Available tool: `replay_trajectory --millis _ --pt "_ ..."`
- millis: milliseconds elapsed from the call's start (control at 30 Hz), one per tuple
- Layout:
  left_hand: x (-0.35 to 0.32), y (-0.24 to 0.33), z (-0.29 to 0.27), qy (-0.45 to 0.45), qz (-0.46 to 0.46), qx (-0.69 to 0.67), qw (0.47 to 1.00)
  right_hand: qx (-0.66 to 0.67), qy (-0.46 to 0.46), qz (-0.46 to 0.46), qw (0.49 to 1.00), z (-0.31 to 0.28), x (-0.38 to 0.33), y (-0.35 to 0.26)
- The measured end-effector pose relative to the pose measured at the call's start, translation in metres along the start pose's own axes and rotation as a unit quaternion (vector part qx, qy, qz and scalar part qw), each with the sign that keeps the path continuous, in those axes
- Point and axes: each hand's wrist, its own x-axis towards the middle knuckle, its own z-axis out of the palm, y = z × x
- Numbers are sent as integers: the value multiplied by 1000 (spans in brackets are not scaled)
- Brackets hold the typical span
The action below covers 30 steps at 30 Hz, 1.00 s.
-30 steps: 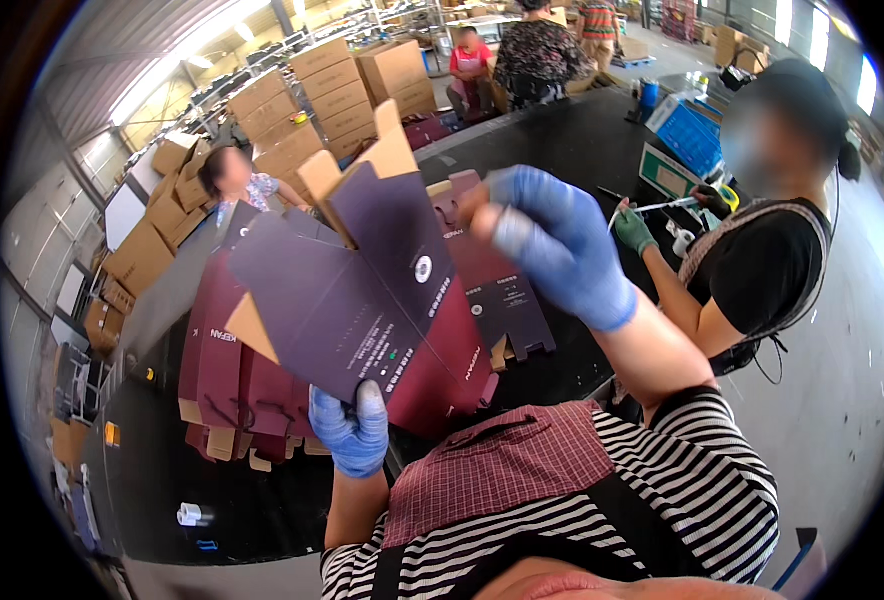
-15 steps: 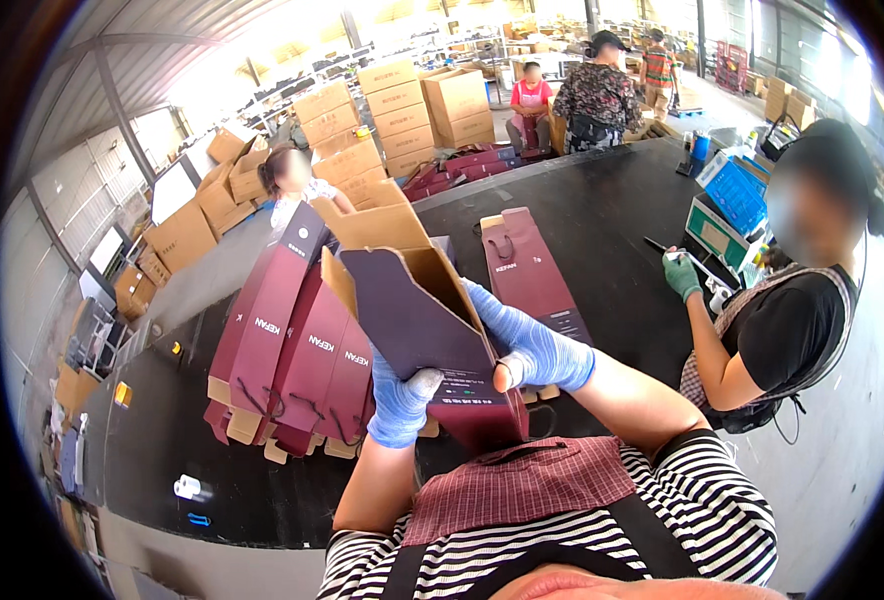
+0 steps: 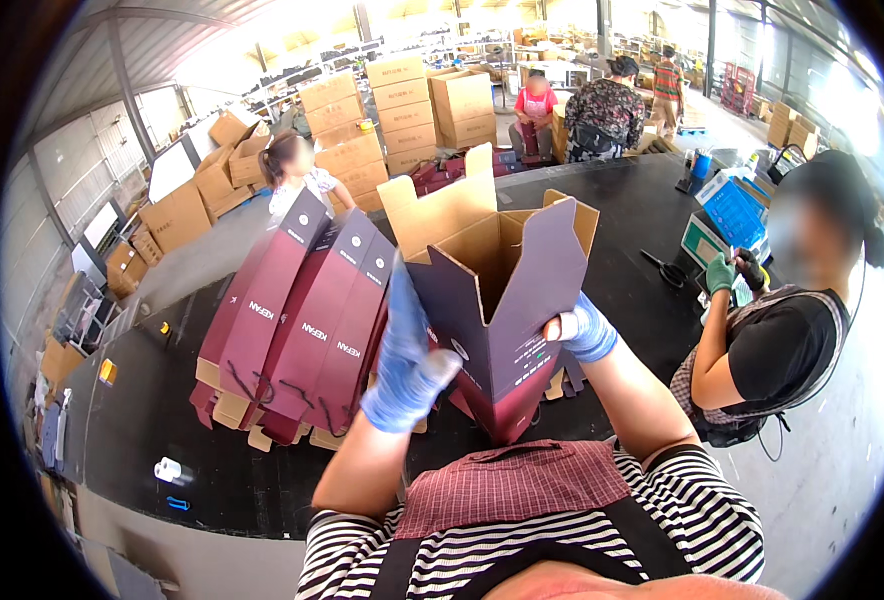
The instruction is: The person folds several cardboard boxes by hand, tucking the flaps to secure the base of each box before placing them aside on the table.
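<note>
An unfolded tall carton [image 3: 512,345], dark purple above and maroon below, stands tilted in front of me with its brown inner flaps spread open at the top. My right hand [image 3: 590,330], in a blue glove with bare thumb tip, grips its right side, thumb on the printed face and fingers mostly behind. My left hand [image 3: 407,365], also blue-gloved and slightly blurred, lies along the carton's left side with fingers stretched out and thumb toward its face. Left of it, several flattened maroon cartons [image 3: 307,340] with black cord handles lean in a pile.
The black table [image 3: 152,420] carries a white roll [image 3: 168,469], a blue clip-like item [image 3: 178,503] and scissors [image 3: 666,268]. At right a co-worker [image 3: 762,340] stands by a blue box [image 3: 734,212]. Another person [image 3: 297,180] is beyond the pile; brown boxes [image 3: 402,110] are stacked behind.
The carton has opened from a flatter shape into a square tube and turned more upright. My hands have moved apart. The co-worker's hands have come together, and scissors now lie on the table.
</note>
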Motion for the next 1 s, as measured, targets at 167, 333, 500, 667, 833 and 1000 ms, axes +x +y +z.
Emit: replay_trajectory --millis 167,333,500,667,833,1000 --pt "53 23 -23 -134 -62 -136 980 96 -81 -57 991 -64 28 63" --pt "52 13 -35 -193 -130 -96 968 234 -245 -53 939 -45 52 60" --pt "41 18 -7 -91 -48 -99 990 70 -6 -56 996 17 24 -35" --pt "36 12 -4 -83 -45 -49 994 -22 57 -295 954 68 12 -88" --pt "29 24 14 -55 18 -4 998 -132 186 -189 955 81 10 -101" --pt "19 29 1 -87 125 238 959 -127 133 -229 956 67 7 -84"
